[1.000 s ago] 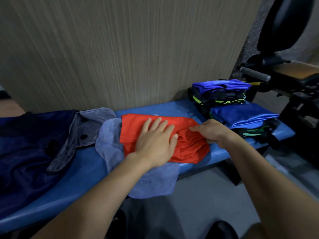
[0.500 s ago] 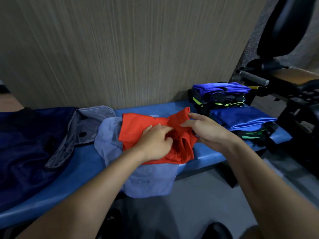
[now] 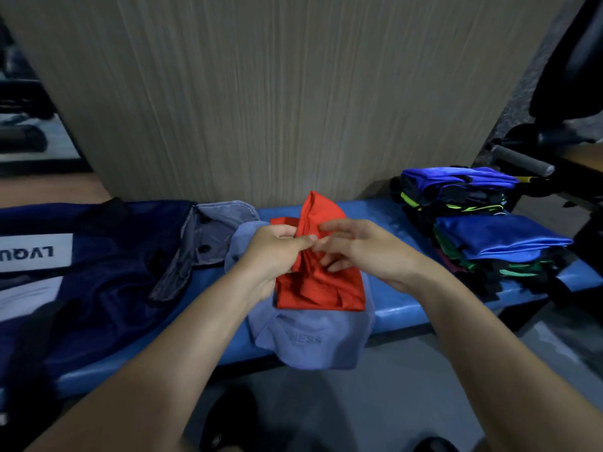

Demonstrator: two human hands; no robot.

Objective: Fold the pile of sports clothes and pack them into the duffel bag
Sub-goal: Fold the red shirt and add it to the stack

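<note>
Red garment [image 3: 321, 285] gathered up over the blue worktop [image 3: 404, 308].
The left hand [image 3: 277, 252] and right hand [image 3: 355, 249] both pinch its bunched upper part, fingers curled into the cloth; its lower part lies on a light-blue shirt [image 3: 310, 340]. The navy duffel bag [image 3: 81, 272] lies left, folded stacks [image 3: 483, 223] right.
</note>
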